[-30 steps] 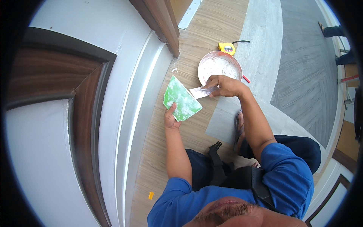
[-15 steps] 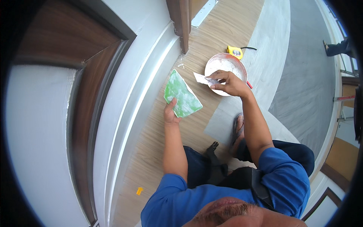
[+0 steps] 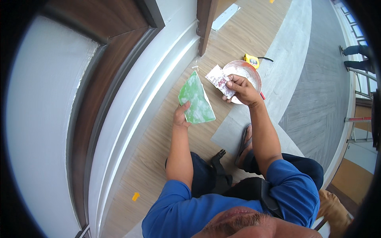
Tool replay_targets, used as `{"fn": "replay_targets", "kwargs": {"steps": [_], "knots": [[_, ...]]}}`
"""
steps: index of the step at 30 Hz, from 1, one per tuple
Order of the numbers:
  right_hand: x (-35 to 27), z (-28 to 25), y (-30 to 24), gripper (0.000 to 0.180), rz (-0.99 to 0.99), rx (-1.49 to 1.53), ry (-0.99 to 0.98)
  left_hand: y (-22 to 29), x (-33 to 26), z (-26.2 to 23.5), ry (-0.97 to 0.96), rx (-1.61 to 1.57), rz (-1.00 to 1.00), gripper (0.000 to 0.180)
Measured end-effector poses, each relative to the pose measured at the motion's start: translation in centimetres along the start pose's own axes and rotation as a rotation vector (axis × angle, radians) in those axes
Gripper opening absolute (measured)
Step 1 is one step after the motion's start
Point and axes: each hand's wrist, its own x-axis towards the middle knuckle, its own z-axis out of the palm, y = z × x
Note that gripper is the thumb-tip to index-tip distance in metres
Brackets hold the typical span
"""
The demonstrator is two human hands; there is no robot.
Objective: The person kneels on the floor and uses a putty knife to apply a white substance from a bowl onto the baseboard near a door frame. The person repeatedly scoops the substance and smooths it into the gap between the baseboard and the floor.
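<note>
Green board: a flat, plaster-smeared trowel board (image 3: 196,99) is held over the wood-look floor (image 3: 166,158), just left of the round bowl (image 3: 254,71) of white paste.
Change: half a second ago the scraper blade sat over the bowl's rim; now it has lifted clear toward the board, carrying white paste on its face. A second ago the right hand was down in the bowl, so I judge a load has just been scooped and is on its way to the board.
Right hand (image 3: 244,89): fingers curled tight round the handle of the putty scraper (image 3: 219,79), blade pointing away from the bowl toward the board, not touching it.
Left hand (image 3: 182,115): grips the board's near edge, thumb on top, the other fingers hidden underneath, so how far they curl I cannot tell.
Bowl's neighbours: a yellow tape measure (image 3: 251,60) lies just beyond the bowl; a white wall base (image 3: 131,119) runs far left of it.
Person: seated on the floor below the bowl, blue sleeves, a sandalled foot (image 3: 243,142) tucked near.
</note>
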Motion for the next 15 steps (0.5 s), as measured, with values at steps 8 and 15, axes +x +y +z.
{"fn": "replay_targets", "kwargs": {"steps": [8,15], "knots": [[-0.7,1.0,1.4,0.023,0.037,-0.314,0.257,-0.2,0.2,-0.6,-0.038,-0.083,0.037,0.061],[-1.6,2.0,0.6,0.026,0.091,-0.595,0.243,-0.5,0.1,0.3,0.026,-0.020,0.023,0.058]]}}
